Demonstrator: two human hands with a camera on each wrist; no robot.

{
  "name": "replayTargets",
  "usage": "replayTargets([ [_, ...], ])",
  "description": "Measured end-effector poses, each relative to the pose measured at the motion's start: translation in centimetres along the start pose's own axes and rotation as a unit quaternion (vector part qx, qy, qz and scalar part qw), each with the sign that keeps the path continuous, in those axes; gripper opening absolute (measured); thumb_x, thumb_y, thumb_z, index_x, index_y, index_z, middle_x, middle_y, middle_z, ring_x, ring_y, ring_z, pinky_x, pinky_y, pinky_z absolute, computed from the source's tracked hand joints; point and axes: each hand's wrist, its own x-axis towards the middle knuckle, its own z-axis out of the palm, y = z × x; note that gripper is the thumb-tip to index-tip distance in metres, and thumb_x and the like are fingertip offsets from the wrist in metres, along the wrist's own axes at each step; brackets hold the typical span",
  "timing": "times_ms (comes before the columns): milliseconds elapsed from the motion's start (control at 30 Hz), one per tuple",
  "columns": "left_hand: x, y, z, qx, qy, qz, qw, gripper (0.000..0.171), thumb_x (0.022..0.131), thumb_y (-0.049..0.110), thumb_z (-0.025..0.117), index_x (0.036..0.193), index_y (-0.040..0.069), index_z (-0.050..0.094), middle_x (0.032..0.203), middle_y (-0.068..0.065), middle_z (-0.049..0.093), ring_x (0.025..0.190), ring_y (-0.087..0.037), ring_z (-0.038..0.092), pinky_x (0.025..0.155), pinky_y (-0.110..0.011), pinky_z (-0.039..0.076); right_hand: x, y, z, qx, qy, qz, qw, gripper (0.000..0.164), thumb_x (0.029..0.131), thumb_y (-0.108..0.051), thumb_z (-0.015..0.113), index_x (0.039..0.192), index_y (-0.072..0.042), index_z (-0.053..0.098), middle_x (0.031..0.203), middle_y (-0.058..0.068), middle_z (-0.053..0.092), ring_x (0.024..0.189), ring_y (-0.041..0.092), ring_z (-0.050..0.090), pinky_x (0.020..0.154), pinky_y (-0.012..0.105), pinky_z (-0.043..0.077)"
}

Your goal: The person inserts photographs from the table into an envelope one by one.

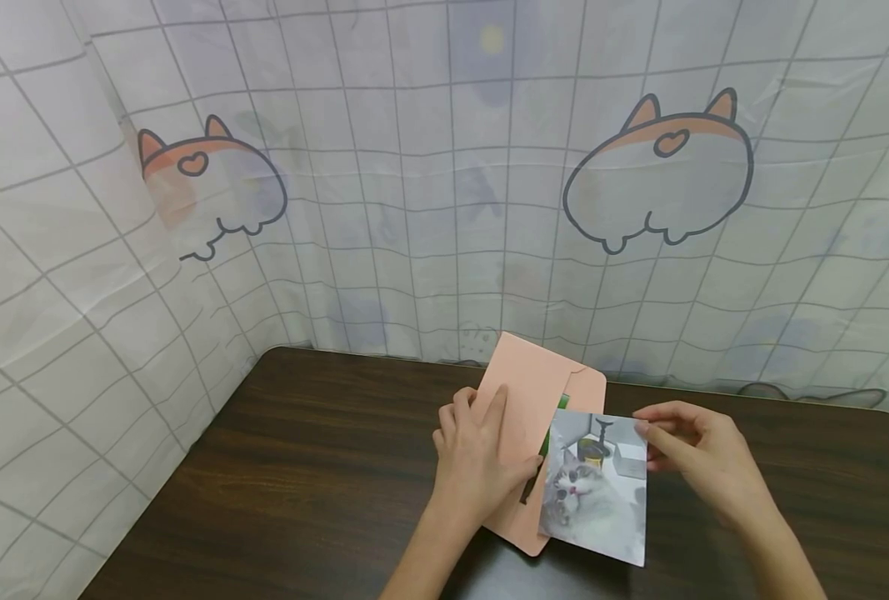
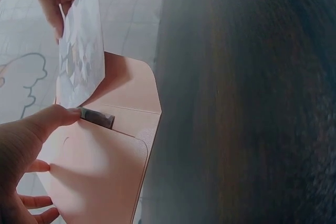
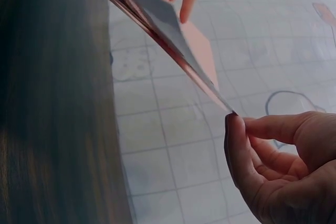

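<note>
A pink envelope (image 1: 522,387) is tilted above the dark table, its flap folded back on the right. My left hand (image 1: 470,458) grips it by the left side, with the thumb at the pocket's edge. Between finger and thumb, my right hand (image 1: 702,458) pinches the upper right edge of a square card (image 1: 601,517) printed with a white cat. The card overlaps the envelope's mouth and flap. Inside the pocket, the strip of another picture (image 2: 97,118) with green and dark parts peeks out beside the left thumb. In the right wrist view, the card (image 3: 163,19) appears nearly edge-on.
The dark wooden table (image 1: 324,467) has rounded back corners. Behind it and along the left hangs a white curtain (image 1: 414,208) with a grid pattern and cartoon animal prints, close to the table's back edge.
</note>
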Motion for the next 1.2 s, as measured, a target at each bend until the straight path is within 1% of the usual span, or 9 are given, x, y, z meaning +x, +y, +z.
replayTargets([
  [167,0.0,0.2,0.1,-0.002,0.0,0.002,1.0,0.09,0.076,0.05,0.09,0.152,0.016,0.056,0.141,-0.019,0.048,0.121,-0.039,0.047,0.082,-0.048,0.048,-0.2,-0.1,0.1,-0.003,0.012,-0.002,1.0,0.028,0.101,-0.006,0.07,0.12,0.013,0.068,0.086,-0.003,0.072,0.067,0.011,0.065,0.065,0.03,0.061],
  [367,0.0,0.3,0.0,-0.014,-0.012,-0.004,0.9998,0.089,0.077,0.049,0.089,0.153,0.016,0.055,0.143,-0.019,0.047,0.123,-0.04,0.046,0.083,-0.049,0.047,-0.4,-0.1,0.5,-0.014,0.026,-0.004,1.0,0.027,0.101,-0.008,0.071,0.119,0.011,0.069,0.086,-0.002,0.073,0.066,0.01,0.065,0.065,0.029,0.061],
  [500,0.0,0.1,-0.1,-0.026,-0.013,-0.011,0.9995,0.088,0.077,0.047,0.089,0.152,0.015,0.056,0.143,-0.019,0.047,0.123,-0.04,0.045,0.083,-0.049,0.047,-0.4,-0.3,0.9,-0.043,0.035,-0.003,0.998,0.025,0.1,-0.011,0.072,0.118,0.007,0.072,0.088,0.002,0.075,0.067,0.009,0.067,0.066,0.027,0.06],
  [600,0.0,-0.2,-0.2,-0.037,-0.013,-0.019,0.999,0.087,0.077,0.045,0.089,0.152,0.015,0.056,0.142,-0.019,0.047,0.124,-0.04,0.044,0.083,-0.05,0.046,-0.4,-0.5,1.2,-0.071,0.049,-0.008,0.996,0.023,0.1,-0.013,0.073,0.115,0.003,0.075,0.087,0.002,0.075,0.066,0.01,0.065,0.064,0.025,0.056],
  [700,0.0,-0.4,-0.2,-0.045,-0.012,-0.022,0.9987,0.086,0.077,0.043,0.088,0.152,0.015,0.055,0.141,-0.02,0.047,0.123,-0.041,0.044,0.084,-0.051,0.046,-0.5,-0.7,1.5,-0.082,0.063,-0.013,0.995,0.021,0.1,-0.014,0.073,0.113,0.002,0.076,0.085,0.002,0.075,0.064,0.012,0.064,0.061,0.025,0.053],
  [933,0.1,-0.3,-0.2,-0.052,-0.01,-0.021,0.9984,0.087,0.077,0.043,0.089,0.152,0.014,0.055,0.141,-0.021,0.047,0.123,-0.042,0.045,0.084,-0.053,0.046,-0.6,-1.2,2.1,-0.045,0.082,-0.01,0.996,0.021,0.1,-0.01,0.072,0.114,0.005,0.075,0.085,0.006,0.074,0.064,0.008,0.066,0.064,0.025,0.058],
  [1200,0.1,-0.2,-0.1,-0.056,-0.011,-0.021,0.9981,0.088,0.076,0.043,0.09,0.152,0.014,0.055,0.142,-0.021,0.046,0.123,-0.042,0.044,0.085,-0.053,0.046,-0.7,-1.5,2.5,-0.026,0.096,-0.027,0.995,0.019,0.099,-0.005,0.071,0.113,0.007,0.074,0.087,0.009,0.074,0.063,0.007,0.065,0.063,0.024,0.059],
])
